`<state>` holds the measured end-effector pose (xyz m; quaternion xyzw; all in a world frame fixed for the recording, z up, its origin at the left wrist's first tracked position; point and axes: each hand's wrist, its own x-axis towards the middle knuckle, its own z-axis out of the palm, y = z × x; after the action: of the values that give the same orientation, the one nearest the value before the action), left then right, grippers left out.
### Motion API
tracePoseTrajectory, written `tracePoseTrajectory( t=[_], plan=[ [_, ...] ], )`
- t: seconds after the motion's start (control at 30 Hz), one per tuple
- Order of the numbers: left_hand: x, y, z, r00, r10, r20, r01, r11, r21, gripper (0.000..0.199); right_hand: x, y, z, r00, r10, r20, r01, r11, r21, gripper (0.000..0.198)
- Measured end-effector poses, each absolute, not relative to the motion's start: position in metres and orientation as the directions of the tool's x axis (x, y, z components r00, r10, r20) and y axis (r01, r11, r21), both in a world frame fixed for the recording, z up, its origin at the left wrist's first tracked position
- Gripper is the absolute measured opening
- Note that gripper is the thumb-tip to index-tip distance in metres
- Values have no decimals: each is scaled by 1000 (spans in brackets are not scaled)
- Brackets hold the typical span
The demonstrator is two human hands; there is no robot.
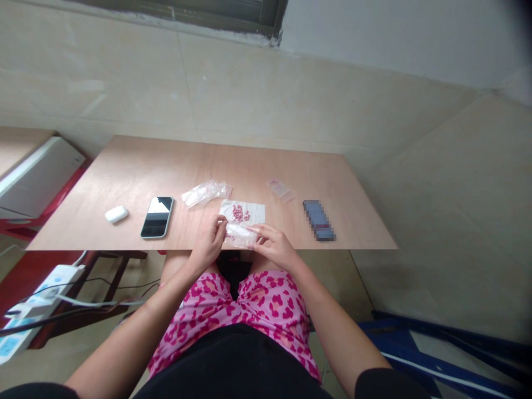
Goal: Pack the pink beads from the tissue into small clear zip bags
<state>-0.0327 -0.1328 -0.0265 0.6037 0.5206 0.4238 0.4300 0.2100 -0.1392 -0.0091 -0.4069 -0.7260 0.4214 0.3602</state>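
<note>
Between my hands, near the table's front edge, is a small clear plastic bag (240, 236) with a few pinkish-red bits at its left end. My left hand (211, 238) pinches the bag's left end. With its fingers along the right end, my right hand (272, 244) grips the same bag. Just beyond lies a white sheet (256, 213) bearing a small pile of pinkish-red beads (238, 213). Several clear plastic bags (206, 193) lie heaped behind my left hand. A flat clear bag with a reddish edge (281, 189) rests behind and to the right.
The wooden table (145, 160) stands against a tiled wall. On it are a phone (157, 218) and a white earbud case (117, 214) at left, and a blurred dark phone-like object (318, 220) at right. A power strip (45, 302) with cables hangs at lower left.
</note>
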Motion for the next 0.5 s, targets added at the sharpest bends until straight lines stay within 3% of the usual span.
tracePoseTrajectory(
  t=[0.23, 0.5],
  plan=[
    [-38, -126, -30, 101, 993, 66, 269, -92, 959, 22, 207, -140, -6, -371, 927, 51, 226, 144, -963, 48],
    [-35, -125, -32, 104, 993, -55, 143, 40, 989, 28, 209, -140, -9, -375, 927, 21, 238, 118, -964, 44]
  ],
)
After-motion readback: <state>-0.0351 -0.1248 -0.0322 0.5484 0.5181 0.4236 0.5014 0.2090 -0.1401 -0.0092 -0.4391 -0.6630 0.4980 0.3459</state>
